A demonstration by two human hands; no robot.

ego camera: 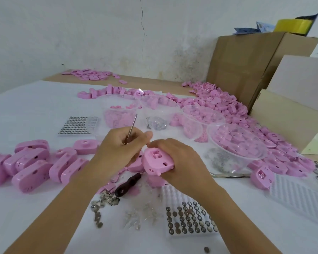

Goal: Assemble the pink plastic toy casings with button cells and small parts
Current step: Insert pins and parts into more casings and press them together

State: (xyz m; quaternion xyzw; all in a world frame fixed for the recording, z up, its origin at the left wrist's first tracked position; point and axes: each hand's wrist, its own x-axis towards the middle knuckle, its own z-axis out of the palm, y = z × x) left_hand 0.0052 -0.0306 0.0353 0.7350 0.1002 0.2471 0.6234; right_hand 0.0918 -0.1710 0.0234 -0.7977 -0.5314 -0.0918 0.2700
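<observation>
My right hand (180, 162) grips a pink toy casing (157, 162) from the right, its open battery recess facing up. My left hand (121, 149) holds a thin metal rod (131, 130) that sticks up and away between its fingers; its thumb tip reaches toward the casing. A tray of button cells (187, 219) lies near my right forearm, a second tray of button cells (79, 124) farther left. Small metal contacts (103, 204) and clear small parts (140, 215) are scattered in front of me.
A dark-handled tool (128, 185) lies below the casing. Finished pink casings (31, 164) sit at the left. Several clear plastic bowls (237, 142) with pink parts stand beyond my hands, a big heap of pink casings (228, 105) and cardboard boxes (250, 66) at the right.
</observation>
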